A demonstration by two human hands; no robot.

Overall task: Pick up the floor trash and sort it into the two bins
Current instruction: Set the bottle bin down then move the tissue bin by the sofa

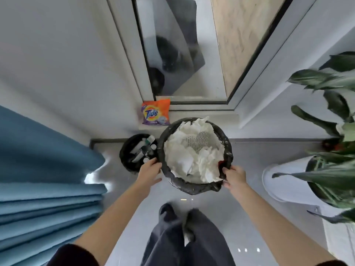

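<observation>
A round bin with a black liner is lifted in front of me, larger in view than the other bin. It is full of crumpled white paper, with a red scrap at its right edge. My left hand grips its left rim. My right hand grips its right rim, thumb over the edge. A second black-lined bin stands on the floor to the left, against the wall, holding several plastic bottles.
An orange Tide detergent bag leans on the low step below the glass door. A blue curtain hangs at the left. A potted plant in a white pot stands at the right. My legs are below on grey floor.
</observation>
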